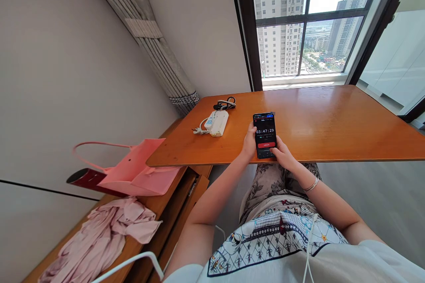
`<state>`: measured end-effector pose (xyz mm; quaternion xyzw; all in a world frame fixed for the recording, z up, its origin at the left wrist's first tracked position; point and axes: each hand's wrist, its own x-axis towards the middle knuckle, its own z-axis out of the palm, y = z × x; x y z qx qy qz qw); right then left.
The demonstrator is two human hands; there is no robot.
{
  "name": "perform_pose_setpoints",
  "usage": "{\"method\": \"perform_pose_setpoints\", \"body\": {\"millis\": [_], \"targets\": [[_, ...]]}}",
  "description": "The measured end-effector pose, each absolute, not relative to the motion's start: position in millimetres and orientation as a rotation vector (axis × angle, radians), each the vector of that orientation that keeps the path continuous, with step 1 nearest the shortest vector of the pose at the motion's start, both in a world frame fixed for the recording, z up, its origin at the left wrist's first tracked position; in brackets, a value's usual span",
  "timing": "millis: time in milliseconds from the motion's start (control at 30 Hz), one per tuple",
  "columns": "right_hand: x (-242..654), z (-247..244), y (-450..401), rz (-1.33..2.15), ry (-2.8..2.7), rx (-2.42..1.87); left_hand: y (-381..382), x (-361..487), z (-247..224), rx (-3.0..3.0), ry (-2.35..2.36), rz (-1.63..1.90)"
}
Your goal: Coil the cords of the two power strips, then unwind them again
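A black smartphone (264, 135) is held upright over the near edge of the table, its lit screen showing the timer digits 03:47:29 and a red button. My left hand (249, 141) grips the phone's left side, thumb along the edge. On the lower right, my right hand (283, 152) holds the phone too, with its thumb over the bottom part of the screen. Left of the phone on the table lies a white power strip (219, 124) with a white plug and cable beside it.
The brown wooden table (318, 128) spans the front, below a window (305, 22). A black cable (227, 103) lies coiled near its back left. Lower left, a wooden cabinet (172, 205) bears a pink bag (136, 170), a dark red cylinder (89, 180) and crumpled pink cloth (106, 239).
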<state>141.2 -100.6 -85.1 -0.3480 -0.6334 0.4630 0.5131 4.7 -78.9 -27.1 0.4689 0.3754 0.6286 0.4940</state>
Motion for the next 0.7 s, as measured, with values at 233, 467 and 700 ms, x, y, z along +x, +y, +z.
{"method": "perform_pose_setpoints", "body": {"millis": [233, 467, 700], "targets": [[140, -82, -103, 1.101, -1.533, -0.876, -78, 2, -26, 1.274, 1.048, 1.422], [139, -84, -102, 1.055, -1.507, -0.906, -78, -6, -30, 1.563, 1.188, 1.246], [136, -91, -105, 0.853, -1.798, -1.093, -83, -3, -24, 1.801, 1.496, 1.09]]}}
